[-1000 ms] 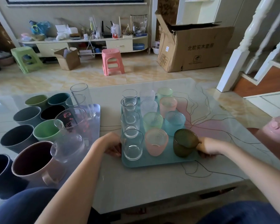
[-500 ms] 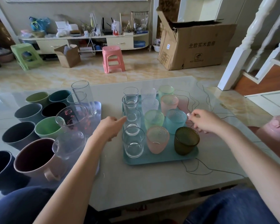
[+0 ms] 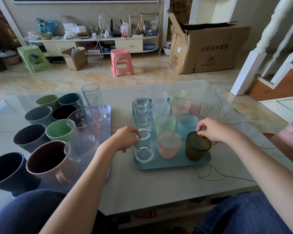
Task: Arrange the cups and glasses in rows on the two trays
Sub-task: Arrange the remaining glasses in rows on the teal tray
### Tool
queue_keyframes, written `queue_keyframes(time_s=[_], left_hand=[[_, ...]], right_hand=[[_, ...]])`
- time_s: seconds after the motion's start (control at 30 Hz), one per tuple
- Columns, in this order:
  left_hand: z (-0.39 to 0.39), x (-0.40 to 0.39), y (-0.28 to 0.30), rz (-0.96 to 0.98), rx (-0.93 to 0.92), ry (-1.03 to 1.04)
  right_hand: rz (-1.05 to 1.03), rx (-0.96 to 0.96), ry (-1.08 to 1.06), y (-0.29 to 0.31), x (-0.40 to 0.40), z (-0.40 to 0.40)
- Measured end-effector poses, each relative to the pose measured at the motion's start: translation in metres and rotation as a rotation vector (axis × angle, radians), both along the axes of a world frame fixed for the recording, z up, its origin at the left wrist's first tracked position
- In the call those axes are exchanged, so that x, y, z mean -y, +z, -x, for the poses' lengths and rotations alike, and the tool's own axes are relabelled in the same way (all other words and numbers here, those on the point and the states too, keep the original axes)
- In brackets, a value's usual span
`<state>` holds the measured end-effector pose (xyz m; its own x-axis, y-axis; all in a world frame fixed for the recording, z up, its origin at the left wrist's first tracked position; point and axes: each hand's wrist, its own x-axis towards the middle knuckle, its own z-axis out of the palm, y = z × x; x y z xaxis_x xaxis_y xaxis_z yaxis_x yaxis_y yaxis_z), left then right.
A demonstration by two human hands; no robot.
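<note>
A teal tray (image 3: 172, 163) holds three rows of glasses: clear ones on the left, frosted pastel ones in the middle and right. My left hand (image 3: 125, 138) pinches the rim of the nearest clear glass (image 3: 144, 149). My right hand (image 3: 213, 130) grips the rim of the dark green glass (image 3: 196, 147) at the tray's near right corner. A pink frosted glass (image 3: 169, 144) stands between them. A pale blue tray (image 3: 107, 112) on the left carries coloured cups, a pink mug (image 3: 49, 159) and clear glasses.
The trays rest on a glass-topped table (image 3: 159, 188). A pink object (image 3: 291, 135) sits at the table's right edge. Beyond the table are a pink stool (image 3: 121, 64), a green stool (image 3: 32, 58), a large cardboard box (image 3: 206, 48) and stair railings (image 3: 254, 53).
Both hands left the teal tray's near corners, rose over it, then came down: the left onto the nearest clear glass, the right onto the dark green glass.
</note>
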<state>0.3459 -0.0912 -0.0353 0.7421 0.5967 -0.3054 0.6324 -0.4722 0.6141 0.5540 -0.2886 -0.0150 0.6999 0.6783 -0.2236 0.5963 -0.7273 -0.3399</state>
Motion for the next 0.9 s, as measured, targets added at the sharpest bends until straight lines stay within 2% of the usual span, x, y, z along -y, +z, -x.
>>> queue_keyframes(time_s=[0.27, 0.53, 0.6, 0.7, 0.8, 0.9], left_hand=[[-0.002, 0.000, -0.001, 0.067, 0.025, 0.035], [0.002, 0.001, -0.002, 0.099, 0.043, 0.088], [0.003, -0.003, 0.002, 0.091, 0.162, 0.198], [0.000, -0.013, -0.007, -0.019, 0.453, 0.474], [-0.015, -0.022, -0.029, 0.255, 0.746, 0.677], [-0.038, -0.038, -0.049, 0.408, 0.843, 0.672]], right_hand=[[-0.028, -0.004, -0.033, -0.001, 0.001, -0.002], [-0.020, -0.168, -0.075, 0.001, 0.006, -0.006], [-0.119, -0.184, -0.112, 0.004, 0.010, -0.014], [-0.376, -0.154, -0.256, 0.002, 0.013, -0.033], [-0.613, -0.363, -0.392, -0.013, 0.002, -0.052], [-0.716, -0.552, -0.363, -0.031, -0.016, -0.067]])
